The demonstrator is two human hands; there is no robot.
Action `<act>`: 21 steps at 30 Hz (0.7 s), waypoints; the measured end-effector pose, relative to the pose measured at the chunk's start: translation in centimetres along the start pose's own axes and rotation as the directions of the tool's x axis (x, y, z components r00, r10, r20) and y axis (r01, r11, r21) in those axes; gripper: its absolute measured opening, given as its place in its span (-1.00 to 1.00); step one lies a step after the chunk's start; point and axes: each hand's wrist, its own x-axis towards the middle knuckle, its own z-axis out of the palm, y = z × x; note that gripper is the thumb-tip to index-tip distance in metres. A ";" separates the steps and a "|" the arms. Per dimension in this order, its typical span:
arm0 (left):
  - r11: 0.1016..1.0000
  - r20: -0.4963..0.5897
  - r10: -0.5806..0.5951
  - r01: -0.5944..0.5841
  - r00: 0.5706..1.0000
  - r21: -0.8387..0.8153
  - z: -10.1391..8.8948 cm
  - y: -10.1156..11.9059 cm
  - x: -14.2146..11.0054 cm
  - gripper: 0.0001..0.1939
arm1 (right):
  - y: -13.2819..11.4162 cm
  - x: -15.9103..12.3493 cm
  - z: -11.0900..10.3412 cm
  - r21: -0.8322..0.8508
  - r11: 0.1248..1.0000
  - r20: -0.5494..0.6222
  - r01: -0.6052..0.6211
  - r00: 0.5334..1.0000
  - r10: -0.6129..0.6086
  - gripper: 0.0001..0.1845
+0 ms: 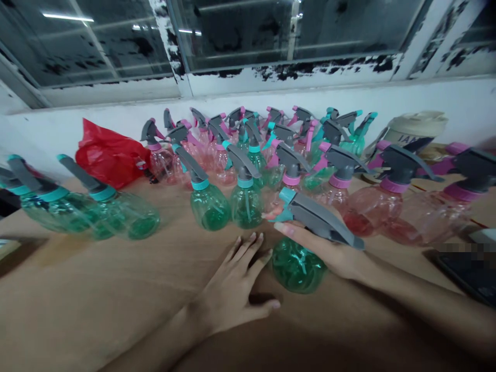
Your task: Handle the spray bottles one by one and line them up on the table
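My right hand (329, 248) is wrapped round the neck of a green spray bottle (298, 271) with a grey and teal trigger head. That bottle stands upright, or nearly so, close in front of me. Beside it, my left hand (242, 281) lies spread with its fingers apart, palm down over the table, holding nothing. Just beyond my fingers stand two more green spray bottles (210, 206), their heads also grey and teal. A row of pink spray bottles (374, 209) with grey and pink heads runs off to the right.
Several green bottles (141, 214) stand at the left of the wooden table (127, 294). Many pink and green bottles crowd the back near a red plastic bag (110, 155). A pale tub (416, 129) sits back right, and a dark phone-like object (470, 274) lies at the right edge.
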 end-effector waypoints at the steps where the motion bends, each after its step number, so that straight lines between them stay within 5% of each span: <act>1: 1.000 -0.001 -0.001 0.001 1.000 -0.002 0.0 0.0 0.0 -0.16 | 0.0 0.0 0.0 0.030 1.000 0.012 -0.009 1.000 0.009 -0.85; 21: 0.999 0.026 0.011 -0.012 1.000 0.046 -0.2 0.0 0.1 -0.15 | 0.0 -0.1 -0.1 0.094 0.995 0.029 -0.017 0.999 0.014 -0.74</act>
